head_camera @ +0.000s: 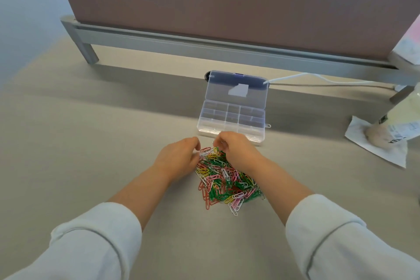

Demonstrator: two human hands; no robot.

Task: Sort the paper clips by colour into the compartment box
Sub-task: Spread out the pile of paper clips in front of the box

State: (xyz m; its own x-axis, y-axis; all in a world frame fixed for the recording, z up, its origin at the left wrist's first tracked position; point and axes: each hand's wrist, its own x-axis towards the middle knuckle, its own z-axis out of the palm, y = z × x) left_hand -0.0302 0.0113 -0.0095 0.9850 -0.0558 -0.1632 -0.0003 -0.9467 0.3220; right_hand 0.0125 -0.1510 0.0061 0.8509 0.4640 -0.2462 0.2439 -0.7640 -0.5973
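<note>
A pile of paper clips [223, 179] in red, green, yellow, pink and white lies on the table in front of me. Just beyond it stands the clear compartment box [231, 120], its lid [236, 86] folded back; its compartments look empty. My left hand [179, 157] is at the pile's far left edge, its curled fingertips pinching at a red and white clip there. My right hand [236, 150] is over the pile's far end, fingers curled down into the clips; its palm hides what they hold.
A grey metal rail [204, 45] with legs and a brown panel run across the back. A white cable [318, 78] trails right from behind the box. A bag on crumpled paper [384, 141] sits at the right edge.
</note>
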